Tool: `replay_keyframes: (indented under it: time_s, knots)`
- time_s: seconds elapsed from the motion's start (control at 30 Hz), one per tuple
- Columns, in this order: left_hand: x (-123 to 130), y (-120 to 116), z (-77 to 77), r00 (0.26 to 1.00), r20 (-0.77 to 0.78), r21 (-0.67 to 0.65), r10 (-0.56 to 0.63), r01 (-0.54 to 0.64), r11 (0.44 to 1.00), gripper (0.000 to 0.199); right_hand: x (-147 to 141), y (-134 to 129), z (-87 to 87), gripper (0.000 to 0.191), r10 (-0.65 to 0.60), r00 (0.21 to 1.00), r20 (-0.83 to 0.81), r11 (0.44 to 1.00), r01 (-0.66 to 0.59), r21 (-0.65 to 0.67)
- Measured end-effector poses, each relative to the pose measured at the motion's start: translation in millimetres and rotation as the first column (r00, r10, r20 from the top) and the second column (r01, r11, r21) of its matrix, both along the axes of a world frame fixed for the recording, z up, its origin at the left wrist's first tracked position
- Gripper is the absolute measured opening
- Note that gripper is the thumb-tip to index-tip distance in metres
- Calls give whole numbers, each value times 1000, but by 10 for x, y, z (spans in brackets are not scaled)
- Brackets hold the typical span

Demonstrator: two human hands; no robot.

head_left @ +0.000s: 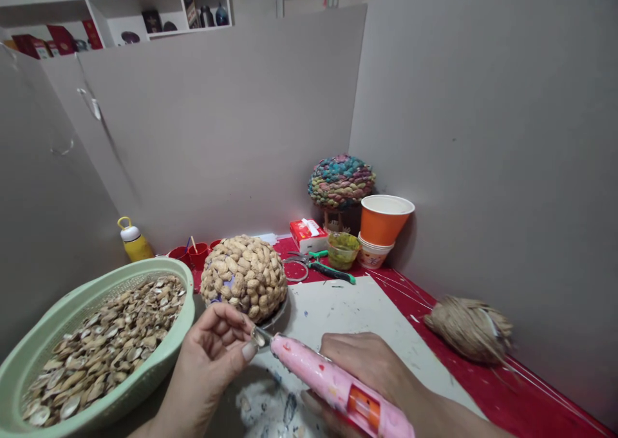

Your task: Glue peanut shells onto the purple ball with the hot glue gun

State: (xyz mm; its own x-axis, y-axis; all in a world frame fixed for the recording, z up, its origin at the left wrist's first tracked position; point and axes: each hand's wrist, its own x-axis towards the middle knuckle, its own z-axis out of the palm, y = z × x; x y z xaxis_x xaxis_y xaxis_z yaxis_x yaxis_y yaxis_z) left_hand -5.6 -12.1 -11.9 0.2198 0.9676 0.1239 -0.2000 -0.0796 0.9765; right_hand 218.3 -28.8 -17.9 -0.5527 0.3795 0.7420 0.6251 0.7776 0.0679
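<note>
My right hand (367, 367) is wrapped round a pink hot glue gun (318, 375), whose nozzle points left. Pinched between the thumb and fingers of my left hand (219, 344) is a peanut shell (259, 337), its hollow side at the nozzle tip. Just behind my left hand stands a dome (251, 274) covered in peanut shells, with purple patches showing through on its left side. A dark dish (280, 312) shows under its edge. To the left, a pale green colander (186, 283) holds many loose shell halves (111, 335).
Behind the dome lie green-handled pliers (333, 272) and a red tissue pack (308, 234). An orange cup (386, 219), a bowl of green stuff (342, 250) and a colourful dome (342, 180) stand at the back. Right lies a twine bundle (468, 328); left, a yellow bottle (135, 239).
</note>
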Motion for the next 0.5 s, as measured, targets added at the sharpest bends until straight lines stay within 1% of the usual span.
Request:
replay_keyframes:
  time_s: [0.17,0.33,0.5]
  knots:
    - [10,-10,27,999,4,2,34,-34,999,26,15,-1,-37,17,26,1000,16,999,-25,-46]
    - [9,-11,28,999,12,6,47,-47,999,26,20,-14,-47,25,11,1000,-19,996,-13,-89]
    - [-8,6,12,1000,-8,41,25,-25,999,24,24,-26,-69,22,-17,1000,25,994,19,-106]
